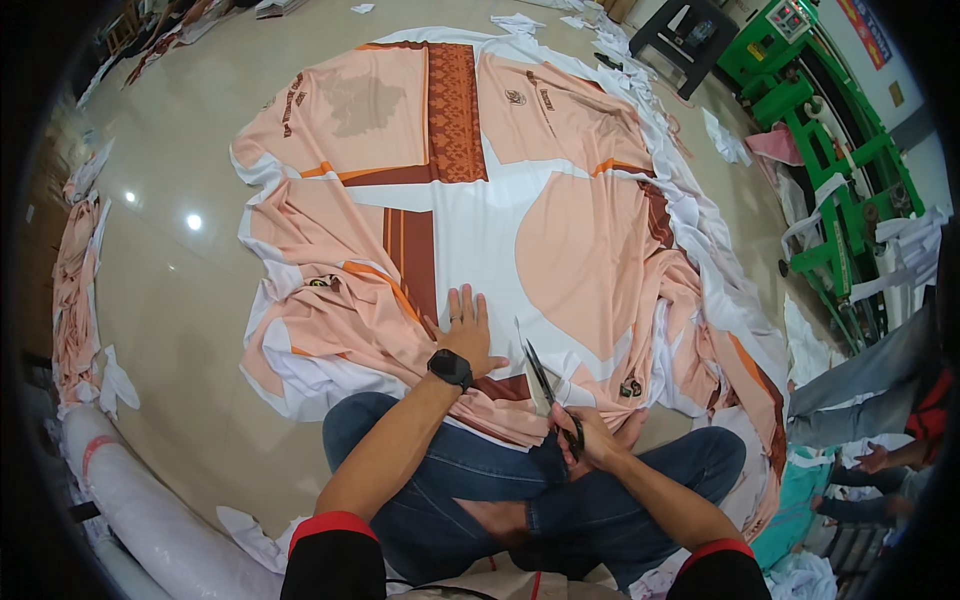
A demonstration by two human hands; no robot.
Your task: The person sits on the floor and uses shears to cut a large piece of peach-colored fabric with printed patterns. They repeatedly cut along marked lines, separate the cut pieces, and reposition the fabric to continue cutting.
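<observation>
Spread over the floor before my crossed legs lies a large printed fabric sheet point(475, 235), peach and white with brown and orange bands. My left hand point(465, 337), a black watch on its wrist, presses flat on the sheet with fingers spread. In my right hand point(590, 440) is a pair of scissors point(540, 375) with black handles, its blades parted and pointing away from me. The blades lie over the white part near a curved peach panel point(580, 265). Folds of fabric bunch up against my knees.
A green machine point(840, 190) stands at the right, with a dark plastic stool point(688, 40) beyond the sheet. Another person's jeans-clad leg point(860, 385) is at the right. A wrapped white roll point(160, 510) lies at lower left. White scraps point(725, 138) litter the tiled floor point(175, 290).
</observation>
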